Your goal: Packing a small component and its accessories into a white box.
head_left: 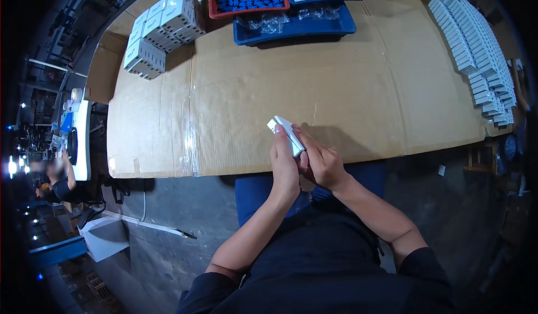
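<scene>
A small white box [291,138] is held between my two hands over the table's near edge. It is tilted, and a pale flap or tab stands out at its far end. My left hand [285,167] is closed on its left side, with the thumb lying along it. From the right, my right hand [326,166] grips the same box, its fingers bent around the lower side. The palms and fingers hide much of the box, so I cannot tell whether anything is inside.
Stacked white boxes [147,56] stand at the far left of the cardboard-covered table [269,84]. Long rows of similar boxes [476,56] line the right side. At the back sit a red bin [211,0] of blue pieces, a blue bin [325,1] of white pieces and a blue tray [302,36].
</scene>
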A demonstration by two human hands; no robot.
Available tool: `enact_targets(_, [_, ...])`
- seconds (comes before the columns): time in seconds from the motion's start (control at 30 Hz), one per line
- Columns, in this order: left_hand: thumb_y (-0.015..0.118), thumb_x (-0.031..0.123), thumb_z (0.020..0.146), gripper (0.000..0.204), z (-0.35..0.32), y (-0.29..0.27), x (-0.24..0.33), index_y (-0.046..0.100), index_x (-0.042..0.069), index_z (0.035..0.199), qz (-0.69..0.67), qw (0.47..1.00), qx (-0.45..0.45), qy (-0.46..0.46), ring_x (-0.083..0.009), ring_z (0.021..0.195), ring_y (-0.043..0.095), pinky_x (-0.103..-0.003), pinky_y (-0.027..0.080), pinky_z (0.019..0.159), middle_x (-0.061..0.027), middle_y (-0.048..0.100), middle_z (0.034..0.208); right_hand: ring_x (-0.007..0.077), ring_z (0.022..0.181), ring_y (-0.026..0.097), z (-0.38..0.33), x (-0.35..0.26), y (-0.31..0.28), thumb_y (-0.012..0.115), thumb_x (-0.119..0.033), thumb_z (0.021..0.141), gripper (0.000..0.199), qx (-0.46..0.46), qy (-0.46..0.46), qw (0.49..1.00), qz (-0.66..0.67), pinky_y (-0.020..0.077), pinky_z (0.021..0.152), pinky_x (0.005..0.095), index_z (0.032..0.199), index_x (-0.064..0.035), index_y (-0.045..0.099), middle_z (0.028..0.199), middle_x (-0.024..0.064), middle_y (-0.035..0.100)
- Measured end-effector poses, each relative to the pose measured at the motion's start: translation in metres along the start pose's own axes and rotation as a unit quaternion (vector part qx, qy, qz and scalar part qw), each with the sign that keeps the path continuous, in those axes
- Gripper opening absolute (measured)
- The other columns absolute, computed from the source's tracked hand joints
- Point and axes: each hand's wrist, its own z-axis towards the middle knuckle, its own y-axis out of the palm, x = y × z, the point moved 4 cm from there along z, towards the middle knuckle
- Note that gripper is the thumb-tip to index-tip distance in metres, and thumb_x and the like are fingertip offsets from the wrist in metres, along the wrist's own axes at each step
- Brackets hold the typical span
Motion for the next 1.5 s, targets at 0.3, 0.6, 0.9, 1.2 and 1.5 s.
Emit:
enact_targets(0.3, [0.043,0.064,0.108,0.06,0.02,-0.01,-0.009,0.057,0.011,0.135,-0.009,0.998,-0.06,-0.009,-0.0084,0.098,0.061,-0.023,0.053,0.076,-0.0022,0.062,0.115,0.0398,0.113,0.073,0.007,0.002,0.006,0.054,-0.004,0.097,0.045,-0.006,0.017,0.999,0.029,0.0615,0.096,0.0424,0.135,0.0179,0.055,0.133,0.03,0.066])
enact_targets(0.6, [0.065,0.047,0.099,0.097,0.025,-0.012,0.042,0.012,0.005,0.169,0.113,0.929,-0.184,0.299,-0.0249,0.135,0.049,-0.04,0.039,0.116,-0.0149,0.047,0.147,0.0292,0.147,0.047,0.023,0.015,-0.006,0.048,-0.025,0.108,0.052,0.018,0.252,0.886,0.389,0.0345,0.122,0.0433,0.151,0.0044,0.049,0.157,0.0209,0.049])
enact_targets(0.9, [0.063,0.048,0.098,0.092,0.026,-0.011,0.038,0.021,0.001,0.166,0.166,0.875,-0.226,0.394,-0.0322,0.156,0.028,-0.046,0.026,0.126,-0.0201,0.027,0.168,0.0207,0.135,0.055,0.035,0.012,-0.001,0.06,-0.037,0.109,0.061,-0.043,0.41,0.763,0.498,0.0456,0.111,0.0368,0.154,0.0005,0.045,0.147,0.012,0.057])
enact_targets(1.2, [0.027,0.06,0.112,0.079,0.026,-0.005,0.025,0.023,0.002,0.166,0.16,0.93,-0.171,0.283,-0.0263,0.147,0.042,-0.04,0.038,0.119,-0.0147,0.032,0.166,0.04,0.143,0.052,0.033,0.008,-0.004,0.072,-0.037,0.099,0.069,-0.026,0.165,0.958,0.232,0.0453,0.114,0.0433,0.15,0.0048,0.051,0.156,0.0283,0.048])
enact_targets(1.5, [0.032,0.064,0.109,0.088,0.021,-0.003,0.026,0.027,-0.005,0.163,0.179,0.895,-0.135,0.386,-0.0269,0.127,0.042,-0.04,0.032,0.114,-0.0183,0.044,0.145,0.048,0.14,0.053,0.02,-0.016,0.007,0.049,-0.014,0.11,0.057,-0.017,0.105,0.975,0.196,0.0515,0.107,0.0439,0.159,0.0098,0.034,0.161,0.0351,0.037])
